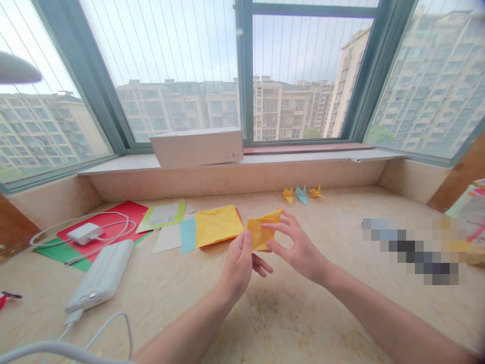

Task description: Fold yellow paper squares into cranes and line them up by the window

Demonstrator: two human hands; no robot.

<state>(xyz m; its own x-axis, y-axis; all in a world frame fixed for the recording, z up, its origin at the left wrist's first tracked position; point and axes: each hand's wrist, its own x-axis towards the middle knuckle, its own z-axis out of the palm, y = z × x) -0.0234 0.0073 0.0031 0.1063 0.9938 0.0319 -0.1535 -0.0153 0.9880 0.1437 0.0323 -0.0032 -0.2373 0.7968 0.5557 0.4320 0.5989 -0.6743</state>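
Above the pale bench (322, 318), the left hand (238, 260) pinches the folded yellow paper (256, 236) under its thumb; the right hand (301, 246), loosely curled, holds its right side. Windows (295, 65) stand behind the bench.

Legible wording, brands, numbers: none. White box (197, 147): small block of print (230, 155) at lower right of front face, dark square mark alongside; too small to read. Yellow-green sheet (145, 218): pale panel (168, 212) with fine grey print, denser marks toward lower edge; unreadable. White power bank (100, 275): small markings near cable end, blurred, undecipherable.
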